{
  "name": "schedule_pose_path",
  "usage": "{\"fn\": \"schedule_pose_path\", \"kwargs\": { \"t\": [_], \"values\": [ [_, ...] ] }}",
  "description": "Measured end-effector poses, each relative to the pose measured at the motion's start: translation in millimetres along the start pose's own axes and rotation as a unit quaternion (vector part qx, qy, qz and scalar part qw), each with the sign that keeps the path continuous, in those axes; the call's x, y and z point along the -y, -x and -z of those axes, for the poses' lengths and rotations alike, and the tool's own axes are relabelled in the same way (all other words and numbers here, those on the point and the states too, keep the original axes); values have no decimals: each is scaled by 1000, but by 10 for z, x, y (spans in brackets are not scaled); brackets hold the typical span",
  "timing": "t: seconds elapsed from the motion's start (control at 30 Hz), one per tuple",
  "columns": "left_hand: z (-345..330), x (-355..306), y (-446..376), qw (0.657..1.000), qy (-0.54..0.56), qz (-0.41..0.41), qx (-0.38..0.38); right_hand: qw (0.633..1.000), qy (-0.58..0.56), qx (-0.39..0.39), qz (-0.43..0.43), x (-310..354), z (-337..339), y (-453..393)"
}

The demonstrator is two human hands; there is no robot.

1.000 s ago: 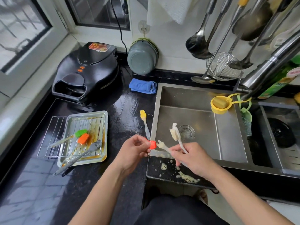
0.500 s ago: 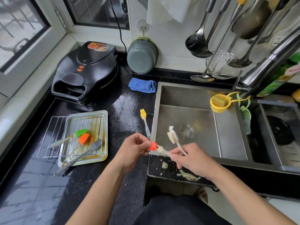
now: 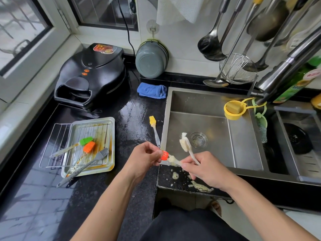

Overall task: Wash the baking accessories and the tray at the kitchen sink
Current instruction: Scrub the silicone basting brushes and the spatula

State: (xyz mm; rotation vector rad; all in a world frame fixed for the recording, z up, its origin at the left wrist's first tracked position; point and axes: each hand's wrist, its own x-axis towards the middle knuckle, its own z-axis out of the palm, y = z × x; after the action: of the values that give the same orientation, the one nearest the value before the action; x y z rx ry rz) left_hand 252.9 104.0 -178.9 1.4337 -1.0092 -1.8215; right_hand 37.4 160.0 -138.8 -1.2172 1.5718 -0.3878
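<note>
The left hand [image 3: 144, 158] pinched the red brush [image 3: 164, 155] head; the right hand [image 3: 206, 169] gripped its soapy handle plus a sponge wand [image 3: 184, 144]. Light and probably slippery; the handle seemed safest.

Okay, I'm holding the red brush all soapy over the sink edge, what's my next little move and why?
Probably carry the red brush right, over the sink basin, and rinse it. Foam clings to its handle, suds have dripped onto the counter edge, and the right hand also holds a soapy cleaning brush. The left hand pinches the red head.
</note>
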Motion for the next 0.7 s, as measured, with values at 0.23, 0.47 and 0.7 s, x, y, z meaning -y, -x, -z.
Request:
{"fn": "schedule_pose_path", "kwargs": {
  "t": [0.23, 0.47, 0.7],
  "values": [
    [13, -14, 4, 999, -41, -7, 12, 1000, 22, 10, 4, -39, 18, -14],
    [32, -61, -31, 999, -33, 17, 36, 1000, 12, 10, 8, -58, -4, -17],
    [47, -72, -57, 999, -19, 26, 29, 1000, 4, 7, 18, -41, -8, -18]
  ]
}}
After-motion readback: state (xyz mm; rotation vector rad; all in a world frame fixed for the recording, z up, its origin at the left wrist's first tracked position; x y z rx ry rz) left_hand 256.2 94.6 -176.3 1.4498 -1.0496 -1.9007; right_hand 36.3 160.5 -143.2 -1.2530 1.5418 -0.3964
